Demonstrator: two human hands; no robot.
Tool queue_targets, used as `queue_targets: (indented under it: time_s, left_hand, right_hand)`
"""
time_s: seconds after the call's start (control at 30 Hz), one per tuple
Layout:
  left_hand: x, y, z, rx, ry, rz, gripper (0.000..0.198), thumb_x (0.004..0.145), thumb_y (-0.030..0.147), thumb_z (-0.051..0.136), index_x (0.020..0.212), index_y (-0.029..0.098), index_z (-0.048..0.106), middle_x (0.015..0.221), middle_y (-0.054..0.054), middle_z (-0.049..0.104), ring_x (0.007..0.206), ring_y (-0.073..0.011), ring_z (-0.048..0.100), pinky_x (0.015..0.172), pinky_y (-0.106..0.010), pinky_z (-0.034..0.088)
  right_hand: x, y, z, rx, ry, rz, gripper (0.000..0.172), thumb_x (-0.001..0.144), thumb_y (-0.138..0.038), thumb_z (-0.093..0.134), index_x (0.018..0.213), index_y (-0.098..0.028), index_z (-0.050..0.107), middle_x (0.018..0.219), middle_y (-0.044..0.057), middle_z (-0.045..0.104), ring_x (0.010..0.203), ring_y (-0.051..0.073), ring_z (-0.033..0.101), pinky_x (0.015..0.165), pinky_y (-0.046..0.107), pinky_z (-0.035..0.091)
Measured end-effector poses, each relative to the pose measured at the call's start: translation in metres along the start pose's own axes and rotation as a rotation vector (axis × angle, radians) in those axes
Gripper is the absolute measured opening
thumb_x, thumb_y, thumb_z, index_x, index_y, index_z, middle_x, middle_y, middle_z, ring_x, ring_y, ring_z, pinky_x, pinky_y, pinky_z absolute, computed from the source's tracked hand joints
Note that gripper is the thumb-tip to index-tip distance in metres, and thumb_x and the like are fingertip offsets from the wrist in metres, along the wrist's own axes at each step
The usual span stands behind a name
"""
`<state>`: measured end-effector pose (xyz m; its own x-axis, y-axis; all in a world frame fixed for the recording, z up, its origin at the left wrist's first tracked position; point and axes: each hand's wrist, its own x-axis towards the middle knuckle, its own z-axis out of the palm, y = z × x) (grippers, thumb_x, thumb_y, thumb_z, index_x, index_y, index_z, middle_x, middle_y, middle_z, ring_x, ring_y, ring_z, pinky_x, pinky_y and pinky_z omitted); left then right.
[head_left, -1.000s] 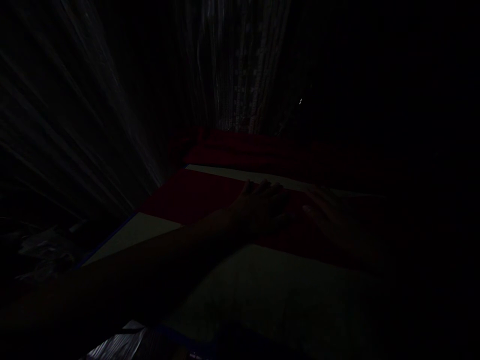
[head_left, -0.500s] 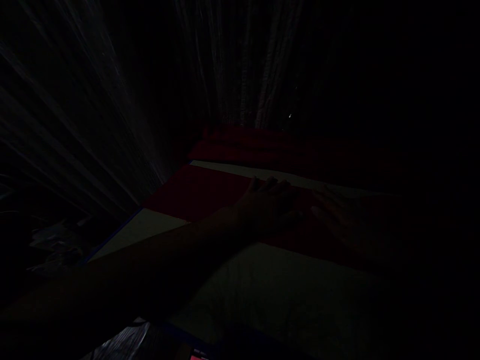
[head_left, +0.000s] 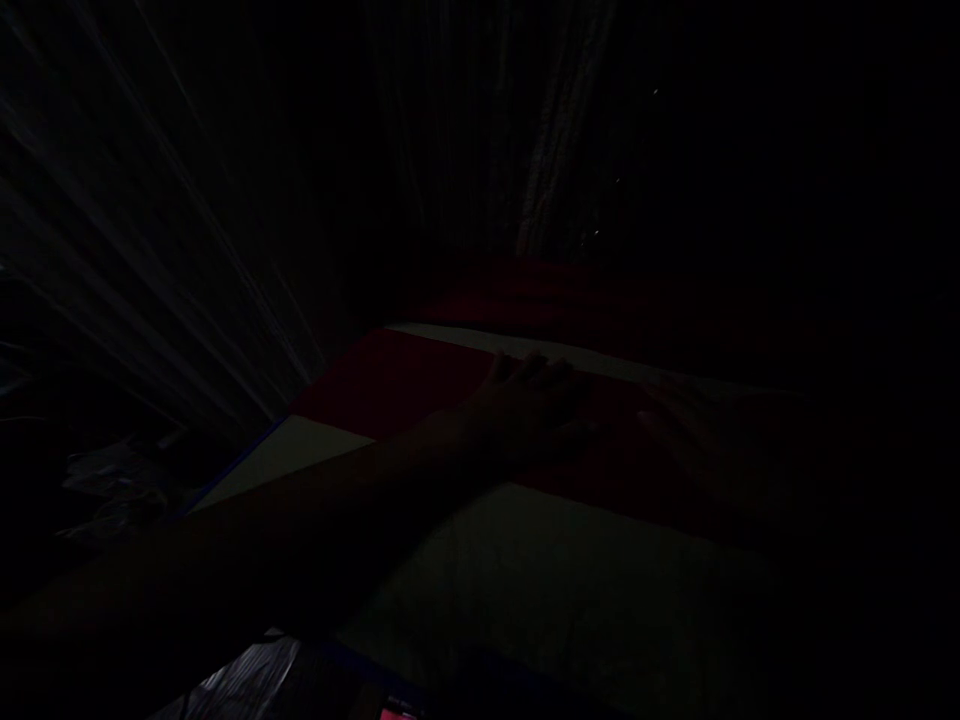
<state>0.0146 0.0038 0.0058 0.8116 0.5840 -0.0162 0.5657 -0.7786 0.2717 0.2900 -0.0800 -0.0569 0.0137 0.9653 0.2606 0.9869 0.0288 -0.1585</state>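
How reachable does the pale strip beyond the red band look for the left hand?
Probably yes: the left hand is spread over the red band, close to the near edge of the pale strip, and nothing visible blocks the way, though the picture is very dark.

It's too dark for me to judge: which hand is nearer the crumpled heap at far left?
Left. The left hand lies to the right of the heap, over the red band; the right hand is farther right, over the same band.
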Motion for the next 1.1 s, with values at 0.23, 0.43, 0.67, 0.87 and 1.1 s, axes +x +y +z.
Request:
queue_targets:
  time_s: [0.23,0.43,0.67,0.87,1.1]
  left_hand:
    - [0.0,-0.002,0.005,0.019,0.012,0.011,0.077,0.102,0.074,0.028,0.165,0.03,0.03,0.175,-0.005,0.015,0.163,-0.0373,0.007,0.126,-0.071,0.004]
    - [-0.004,-0.003,0.001,-0.005,0.068,0.018,0.071,0.102,0.074,0.028,0.162,0.037,0.035,0.175,-0.004,0.019,0.162,-0.0399,0.009,0.124,-0.074,0.005]
    - [-0.01,0.003,-0.009,0.007,0.076,0.016,0.074,0.102,0.073,0.028,0.165,0.033,0.028,0.175,-0.005,0.015,0.163,-0.0388,0.007,0.125,-0.074,0.004]
    - [-0.014,0.004,-0.01,0.008,0.064,0.012,0.073,0.102,0.074,0.025,0.165,0.036,0.029,0.175,-0.003,0.017,0.163,-0.0372,0.008,0.125,-0.072,0.006]
    - [-0.01,0.0,-0.009,-0.01,0.041,-0.052,0.075,0.102,0.074,0.027,0.166,0.035,0.027,0.176,-0.002,0.012,0.163,-0.0372,0.003,0.126,-0.071,0.004]
  right_hand:
    - [0.001,-0.028,-0.006,0.043,0.012,-0.007,0.072,0.102,-0.067,0.02,0.157,-0.027,0.047,0.166,0.001,0.033,0.155,0.028,0.03,0.127,0.059,0.026]
    - [0.001,-0.037,-0.007,0.045,0.069,0.017,0.074,0.102,-0.067,0.021,0.158,-0.025,0.045,0.167,0.0,0.031,0.156,0.025,0.029,0.127,0.055,0.026]
    - [0.002,-0.032,-0.004,0.078,0.02,0.019,0.076,0.1,-0.068,0.022,0.157,-0.023,0.046,0.166,-0.003,0.032,0.157,0.025,0.027,0.128,0.059,0.023]
    - [0.001,-0.03,-0.004,0.04,0.036,-0.053,0.07,0.104,-0.066,0.025,0.155,-0.024,0.048,0.164,0.002,0.036,0.153,0.028,0.034,0.125,0.061,0.026]
    - [0.002,-0.033,-0.005,0.066,0.024,-0.029,0.069,0.104,-0.066,0.024,0.157,-0.027,0.045,0.165,0.0,0.034,0.155,0.028,0.03,0.127,0.061,0.023]
